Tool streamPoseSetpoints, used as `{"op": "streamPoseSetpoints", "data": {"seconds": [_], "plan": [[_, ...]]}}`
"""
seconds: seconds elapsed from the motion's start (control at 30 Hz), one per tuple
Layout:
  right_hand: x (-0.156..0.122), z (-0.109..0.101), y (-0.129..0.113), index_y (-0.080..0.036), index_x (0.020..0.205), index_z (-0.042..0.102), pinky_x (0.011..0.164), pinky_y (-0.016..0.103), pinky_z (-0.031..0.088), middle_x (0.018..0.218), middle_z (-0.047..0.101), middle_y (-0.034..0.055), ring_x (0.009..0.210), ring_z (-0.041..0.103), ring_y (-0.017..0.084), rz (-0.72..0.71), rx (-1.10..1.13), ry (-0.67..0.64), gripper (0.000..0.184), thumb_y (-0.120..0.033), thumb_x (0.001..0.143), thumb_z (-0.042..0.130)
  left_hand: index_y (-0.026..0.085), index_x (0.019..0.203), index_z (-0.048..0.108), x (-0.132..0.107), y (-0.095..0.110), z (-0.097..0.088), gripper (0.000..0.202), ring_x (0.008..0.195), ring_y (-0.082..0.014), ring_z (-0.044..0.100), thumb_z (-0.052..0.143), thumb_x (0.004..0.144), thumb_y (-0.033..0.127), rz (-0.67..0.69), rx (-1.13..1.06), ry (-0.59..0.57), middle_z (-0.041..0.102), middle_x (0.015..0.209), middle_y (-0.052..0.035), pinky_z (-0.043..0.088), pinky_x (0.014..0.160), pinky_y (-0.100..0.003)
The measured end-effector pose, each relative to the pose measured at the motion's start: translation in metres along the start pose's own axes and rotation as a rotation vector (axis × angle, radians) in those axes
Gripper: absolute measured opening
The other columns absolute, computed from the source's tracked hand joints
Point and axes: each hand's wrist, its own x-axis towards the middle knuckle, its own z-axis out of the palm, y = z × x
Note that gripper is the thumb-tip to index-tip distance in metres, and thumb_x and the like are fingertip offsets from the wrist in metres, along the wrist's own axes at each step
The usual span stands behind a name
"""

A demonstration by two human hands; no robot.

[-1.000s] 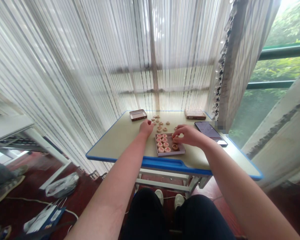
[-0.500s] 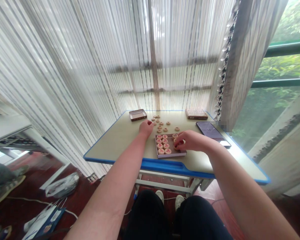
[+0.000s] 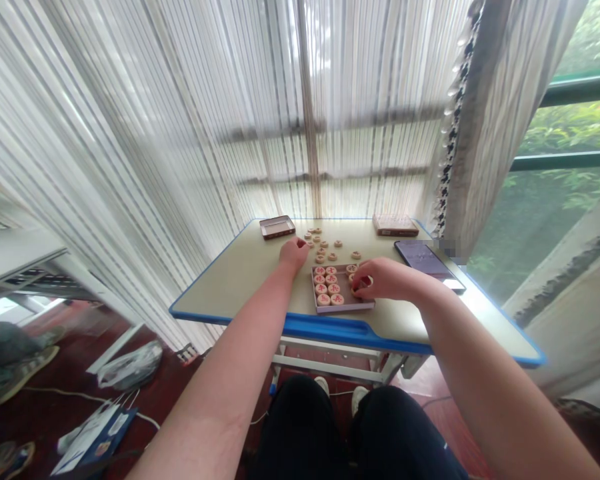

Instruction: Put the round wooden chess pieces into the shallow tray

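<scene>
A shallow tray (image 3: 344, 307) lies near the front of the small blue-edged table (image 3: 240, 280), with several round wooden chess pieces (image 3: 327, 285) set in rows. My right hand (image 3: 383, 278) is curled over the tray's right side, its fingers pinched on a round piece there. My left hand (image 3: 294, 253) rests closed on the table just left of the loose pieces (image 3: 330, 248) scattered behind the tray; what it holds, if anything, is hidden.
A small open tin (image 3: 277, 227) sits at the back left, a flat box (image 3: 395, 225) at the back right, a dark phone (image 3: 427, 260) at the right. Striped curtains hang behind. Bags and shoes lie on the red floor at left.
My right hand has moved down and nearer over the tray's right column. My left hand has stayed in place. The view shifted slightly.
</scene>
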Motion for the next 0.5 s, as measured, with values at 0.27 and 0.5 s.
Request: {"op": "streamPoseSetpoints", "data": {"seconds": [0.27,0.5], "plan": [[-0.0036,-0.0032,0.0009,-0.022,0.078,0.068,0.056,0.021,0.037,0.071,0.063,0.0000,0.060,0.051,0.011,0.017,0.009,0.005,0.018,-0.030,0.065,0.059,0.016,0.080,0.062,0.0018,-0.0038,0.0018,0.020,0.077,-0.0158,0.059,0.052,0.072,0.031,0.019,0.010,0.000,0.066,0.083,-0.0060,0.042,0.069,-0.025],[-0.0037,-0.0025,0.0016,-0.024,0.083,0.068,0.055,0.021,0.036,0.071,0.063,-0.0014,0.059,0.052,0.011,0.024,0.036,-0.048,0.022,-0.029,0.064,0.060,0.016,0.081,0.062,-0.0006,0.0006,-0.0005,0.020,0.077,-0.0160,0.059,0.052,0.072,0.031,0.004,0.012,-0.014,0.066,0.084,-0.0064,0.042,0.069,-0.025]]}}
